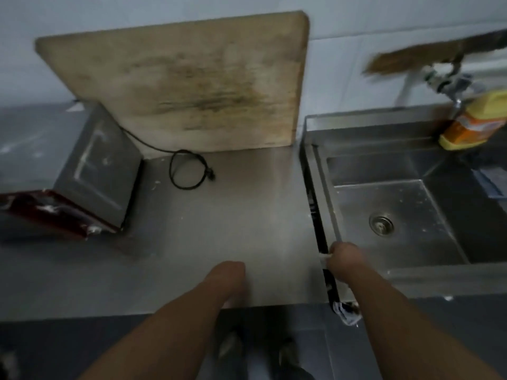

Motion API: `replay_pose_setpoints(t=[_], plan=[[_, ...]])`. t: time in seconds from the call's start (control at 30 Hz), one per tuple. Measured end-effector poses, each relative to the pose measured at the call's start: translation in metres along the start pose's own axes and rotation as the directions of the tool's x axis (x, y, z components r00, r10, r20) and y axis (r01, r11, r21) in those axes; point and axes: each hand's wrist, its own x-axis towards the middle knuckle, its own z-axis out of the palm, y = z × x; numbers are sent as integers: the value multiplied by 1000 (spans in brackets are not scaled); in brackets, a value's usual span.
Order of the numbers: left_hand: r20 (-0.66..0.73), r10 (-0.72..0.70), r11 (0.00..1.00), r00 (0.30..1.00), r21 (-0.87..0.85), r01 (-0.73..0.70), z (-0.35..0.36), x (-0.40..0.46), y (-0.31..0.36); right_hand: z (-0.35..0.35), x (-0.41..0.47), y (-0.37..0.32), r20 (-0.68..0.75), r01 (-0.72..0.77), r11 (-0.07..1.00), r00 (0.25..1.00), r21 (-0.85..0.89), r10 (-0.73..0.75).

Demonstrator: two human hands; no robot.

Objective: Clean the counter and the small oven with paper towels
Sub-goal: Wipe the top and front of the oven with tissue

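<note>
The steel counter [233, 215] runs from the small oven [93, 171] at the left to the sink at the right. The oven's dark red door [52, 212] hangs open, with white smears on it. My right hand [346, 260] grips a small white paper towel [326, 256] and presses it at the dark gap [318, 215] between counter and sink. My left hand [229, 275] rests on the counter near its front edge; its fingers are hidden beneath it.
A stained wooden cutting board [192, 83] leans on the wall behind the counter. The oven's black cord [189, 171] lies coiled beside it. The sink [389, 204], a faucet [444, 80] and a yellow bottle [477, 119] are at the right. A crumpled wad [347, 314] sticks out at the gap's front end.
</note>
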Motion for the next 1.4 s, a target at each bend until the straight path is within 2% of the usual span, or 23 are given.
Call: replay_pose_setpoints(t=[0.1, 0.2, 0.4, 0.57, 0.73, 1.0, 1.17, 1.3, 1.4], plan=[[-6, -93, 991, 996, -93, 92, 10, -22, -16, -3, 7, -21, 47, 94, 993, 995, -72, -91], [26, -118, 981, 993, -149, 121, 27, -45, -34, 0, 11, -51, 103, 200, 969, 977, -145, -186], [29, -225, 942, 974, -249, 225, 39, -79, -93, 30, -2, -135, 202, 418, 886, 903, -203, -380], [-21, -269, 914, 963, -319, 248, 49, -107, -160, 64, -27, -211, 279, 503, 834, 854, -225, -439], [-62, -263, 917, 963, -326, 230, 65, -136, -242, 98, -58, -285, 283, 517, 819, 848, -249, -448], [-5, -374, 899, 927, -248, 361, 97, -162, -377, 152, -108, -368, 248, 531, 816, 842, -226, -479], [27, -321, 916, 947, -244, 318, 87, -157, -400, 163, -115, -380, 286, 519, 818, 846, -248, -450], [-12, -266, 931, 964, -263, 253, 69, -139, -389, 154, -98, -381, 325, 522, 813, 839, -256, -437], [-33, -278, 924, 960, -281, 258, 53, -124, -380, 141, -79, -386, 300, 516, 819, 846, -250, -441]])
